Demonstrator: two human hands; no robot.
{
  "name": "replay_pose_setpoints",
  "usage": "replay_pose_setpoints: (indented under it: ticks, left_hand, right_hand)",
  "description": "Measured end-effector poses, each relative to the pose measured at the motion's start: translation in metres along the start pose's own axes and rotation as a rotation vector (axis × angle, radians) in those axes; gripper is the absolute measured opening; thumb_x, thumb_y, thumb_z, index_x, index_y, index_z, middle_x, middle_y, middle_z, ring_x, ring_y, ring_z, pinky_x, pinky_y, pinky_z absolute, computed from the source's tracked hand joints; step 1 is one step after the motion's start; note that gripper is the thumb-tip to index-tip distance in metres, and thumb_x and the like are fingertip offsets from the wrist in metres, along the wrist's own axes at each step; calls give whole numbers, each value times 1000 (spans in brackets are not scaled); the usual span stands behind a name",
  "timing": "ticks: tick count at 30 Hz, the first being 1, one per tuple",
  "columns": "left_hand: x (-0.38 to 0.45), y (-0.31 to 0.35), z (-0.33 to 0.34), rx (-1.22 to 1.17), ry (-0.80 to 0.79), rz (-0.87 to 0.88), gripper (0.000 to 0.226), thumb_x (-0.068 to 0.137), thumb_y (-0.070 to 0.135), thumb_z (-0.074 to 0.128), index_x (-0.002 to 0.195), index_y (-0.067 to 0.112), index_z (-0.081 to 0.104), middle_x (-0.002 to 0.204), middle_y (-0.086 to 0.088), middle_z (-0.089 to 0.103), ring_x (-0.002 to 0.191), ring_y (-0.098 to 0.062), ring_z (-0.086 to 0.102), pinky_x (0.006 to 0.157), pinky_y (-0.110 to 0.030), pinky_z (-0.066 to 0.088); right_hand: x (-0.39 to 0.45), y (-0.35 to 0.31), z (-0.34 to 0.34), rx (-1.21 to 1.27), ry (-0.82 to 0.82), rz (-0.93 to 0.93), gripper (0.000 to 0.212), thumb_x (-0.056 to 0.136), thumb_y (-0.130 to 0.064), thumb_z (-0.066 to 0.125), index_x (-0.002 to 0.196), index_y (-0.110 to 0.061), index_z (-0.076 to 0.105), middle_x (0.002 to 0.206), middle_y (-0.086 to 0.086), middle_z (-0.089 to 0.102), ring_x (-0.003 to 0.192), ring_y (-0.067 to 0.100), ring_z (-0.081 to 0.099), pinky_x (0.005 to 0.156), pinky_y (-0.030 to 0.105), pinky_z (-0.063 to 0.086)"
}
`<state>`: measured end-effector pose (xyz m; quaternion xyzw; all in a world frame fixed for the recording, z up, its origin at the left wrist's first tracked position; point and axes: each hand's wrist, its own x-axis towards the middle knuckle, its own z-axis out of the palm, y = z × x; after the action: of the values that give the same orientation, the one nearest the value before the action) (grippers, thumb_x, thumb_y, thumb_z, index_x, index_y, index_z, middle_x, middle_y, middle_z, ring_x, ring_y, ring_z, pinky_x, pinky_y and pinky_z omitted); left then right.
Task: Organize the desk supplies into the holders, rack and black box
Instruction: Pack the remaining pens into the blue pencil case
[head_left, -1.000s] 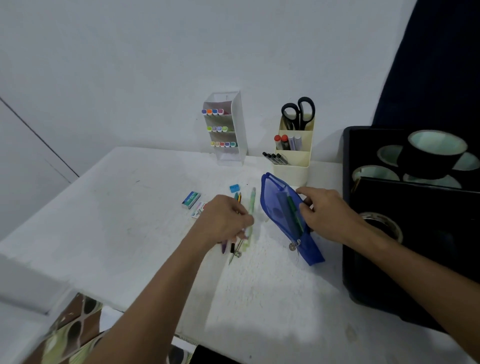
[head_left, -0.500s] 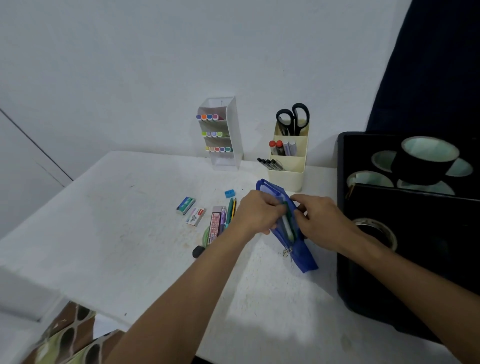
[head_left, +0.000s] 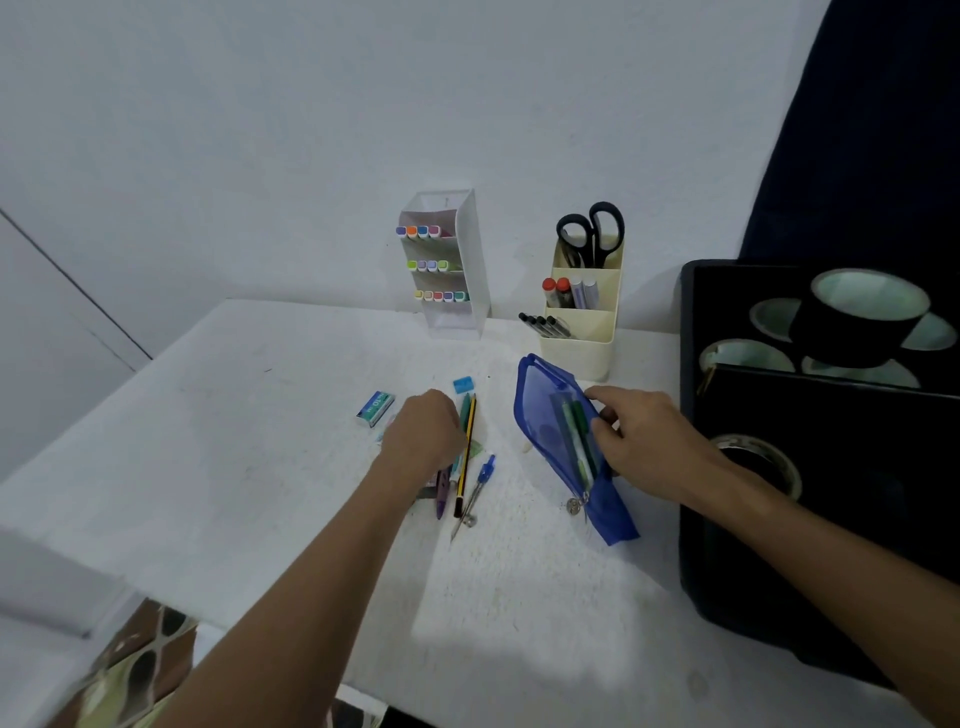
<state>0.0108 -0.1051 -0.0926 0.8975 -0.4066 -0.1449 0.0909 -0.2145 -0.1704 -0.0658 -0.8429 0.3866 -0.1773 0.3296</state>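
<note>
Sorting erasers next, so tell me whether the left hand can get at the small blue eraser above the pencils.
Probably yes. The blue eraser lies uncovered on the table just beyond the left hand, with only the pencil tips near it and nothing on top.

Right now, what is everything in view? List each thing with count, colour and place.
marker rack: one, white, back of table, three rows of coloured markers
holder: one, cream, right of the rack, holds pens
scissors: one, black handles, in the holder's rear slot
pencil pouch: one, blue, see-through, open, pens inside, table centre-right
loose pens and pencils: several, mixed colours, table centre
compass: one, blue and metal, beside the pencils
erasers: at least two, blue sleeves, left and behind the pencils
black box: one, right edge, tape rolls inside
table: one, white
left hand: on the loose pens, grip hidden
right hand: holds the pouch
</note>
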Motion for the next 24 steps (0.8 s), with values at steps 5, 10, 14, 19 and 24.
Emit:
replay_pose_setpoints:
  ticks: [5,10,14,19,24]
  left_hand:
    - [-3,5,17,149,23,54,29,83,41,65,85,15,54,73,1,53,69,-15,55,58,-27,43]
    - [1,11,16,177,35,37,35,82,44,68,83,17,47,69,3,47,72,-14,53,63,-26,43]
    - [7,11,14,151,27,15,30,82,30,69,79,14,44,80,-5,55,61,-10,47,56,-23,40]
    - [1,18,19,182,57,42,23,86,26,62,101,11,54,89,-2,57,82,-15,59,67,-24,46]
    - [2,26,13,24,49,-24,23,83,31,64,83,11,53,65,0,48,56,-10,48,50,-22,38]
  right_hand:
    - [0,1,0,16,3,6,24,94,-11,46,113,-5,59,91,14,65,76,27,65,70,46,57]
    - [1,1,0,24,-2,12,27,95,-13,47,118,-8,58,94,11,65,78,24,65,72,41,59]
    - [1,1,0,24,5,12,26,95,-13,46,117,-8,59,94,11,65,77,24,64,71,41,59]
    - [1,2,0,20,-2,13,24,95,-13,46,115,-7,59,95,11,65,79,24,65,72,40,58]
    - [0,2,-2,17,-6,13,23,95,-13,45,114,-7,58,94,11,64,79,24,64,71,40,58]
